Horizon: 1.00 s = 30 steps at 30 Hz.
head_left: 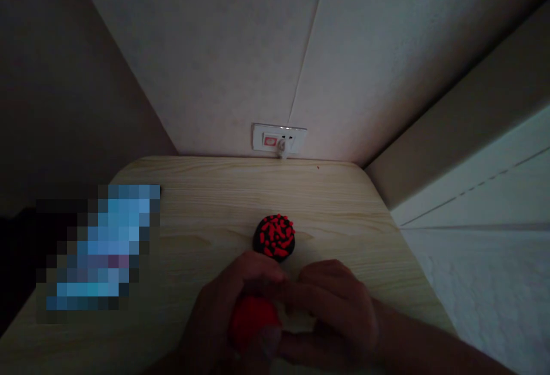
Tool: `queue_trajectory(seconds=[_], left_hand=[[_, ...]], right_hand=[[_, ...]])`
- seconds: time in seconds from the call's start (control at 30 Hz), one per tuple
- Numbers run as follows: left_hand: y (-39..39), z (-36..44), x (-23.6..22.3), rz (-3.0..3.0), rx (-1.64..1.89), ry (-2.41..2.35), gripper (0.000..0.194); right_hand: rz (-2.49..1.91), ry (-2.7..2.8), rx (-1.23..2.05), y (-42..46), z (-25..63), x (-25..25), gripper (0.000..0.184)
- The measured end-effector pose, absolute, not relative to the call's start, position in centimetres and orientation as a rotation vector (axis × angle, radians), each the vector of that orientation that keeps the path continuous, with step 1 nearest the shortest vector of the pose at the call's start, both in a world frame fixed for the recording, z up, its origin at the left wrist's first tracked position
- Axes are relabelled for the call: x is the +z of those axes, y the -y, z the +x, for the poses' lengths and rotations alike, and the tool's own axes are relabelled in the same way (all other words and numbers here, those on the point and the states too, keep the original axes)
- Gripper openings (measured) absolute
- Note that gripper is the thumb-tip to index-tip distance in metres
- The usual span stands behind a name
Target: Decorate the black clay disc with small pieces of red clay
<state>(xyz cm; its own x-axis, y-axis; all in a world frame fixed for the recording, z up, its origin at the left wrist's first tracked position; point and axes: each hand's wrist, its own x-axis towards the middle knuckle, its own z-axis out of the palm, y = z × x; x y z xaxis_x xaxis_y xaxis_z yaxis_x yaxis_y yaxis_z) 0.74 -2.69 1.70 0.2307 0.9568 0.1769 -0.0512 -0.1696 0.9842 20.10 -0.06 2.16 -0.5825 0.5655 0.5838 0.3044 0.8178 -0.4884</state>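
Observation:
My left hand is curled around a smooth red lump that looks like modelling clay, its thumb pressed against the lower side. Close on the right, my right hand has its fingers bent together, the fingertips meeting those of the left beside the lump. Whatever small piece may be between the right fingers is hidden in the dim light. Just beyond both hands, a round black piece sits on the wooden table, its top dotted with several small red bits.
A pixelated bright screen lies at the left of the pale wooden table. At the table's far edge, a wall socket with a plug is set in the wall. A white quilted surface lies to the right.

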Motion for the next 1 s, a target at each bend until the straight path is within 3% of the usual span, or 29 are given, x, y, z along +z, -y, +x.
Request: queue_trajectory(seconds=[0.17, 0.37, 0.63, 1.0], left_hand=[[2.3, 0.5, 1.3, 1.430, 1.119, -0.842, 0.036], [1.8, 0.4, 1.7, 1.575, 1.074, -0.957, 0.009], [2.0, 0.5, 2.0, 1.681, 1.101, -1.027, 0.006], [2.1, 0.5, 0.9, 1.685, 1.247, -0.999, 0.031]], right_hand=[[-0.557, 2.247, 0.427, 0.3, 20.2, 2.1, 0.039], [-0.653, 2.100, 0.403, 0.6, 20.1, 1.8, 0.045], [-0.719, 2.063, 0.565, 0.0, 20.4, 2.6, 0.021], [-0.669, 2.040, 0.413, -0.7, 20.6, 4.0, 0.016]])
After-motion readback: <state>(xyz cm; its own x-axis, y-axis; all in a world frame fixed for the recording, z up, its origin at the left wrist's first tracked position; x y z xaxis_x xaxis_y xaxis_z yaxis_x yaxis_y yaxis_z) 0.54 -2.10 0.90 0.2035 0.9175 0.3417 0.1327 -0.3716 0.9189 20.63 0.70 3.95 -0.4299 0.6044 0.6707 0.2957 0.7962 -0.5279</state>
